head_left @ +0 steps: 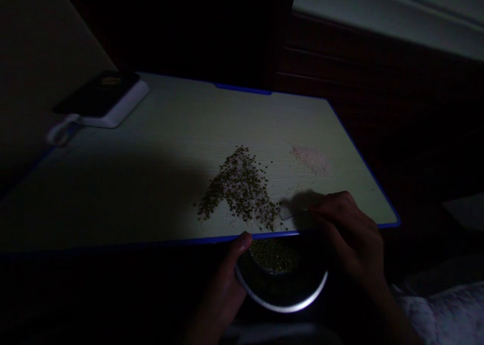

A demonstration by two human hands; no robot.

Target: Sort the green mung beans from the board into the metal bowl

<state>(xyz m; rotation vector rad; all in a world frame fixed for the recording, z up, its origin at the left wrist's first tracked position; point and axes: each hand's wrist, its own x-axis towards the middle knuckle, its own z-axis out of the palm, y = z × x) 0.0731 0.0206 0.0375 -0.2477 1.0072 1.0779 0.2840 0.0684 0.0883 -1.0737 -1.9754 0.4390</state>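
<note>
A loose pile of small green beans (245, 188) mixed with pale grains lies on a light tabletop (177, 113) with a blue edge. Below the front edge is a metal bowl (289, 307) holding more green beans (274, 254). My left hand (229, 279) grips the bowl's left side, its thumb up at the table edge. Closed in a pinch, my right hand (348, 229) is low over the table, right of the pile. It holds a thin, pale, flat piece (293, 215) whose kind is too dim to tell; its end reaches the pile's right edge.
A separate patch of pale pinkish grains (312, 159) lies on the right part of the tabletop. At the far left corner sits a white box-like object (124, 103) with a dark top and a loop. Patterned fabric (446, 309) shows at lower right. The room is dark.
</note>
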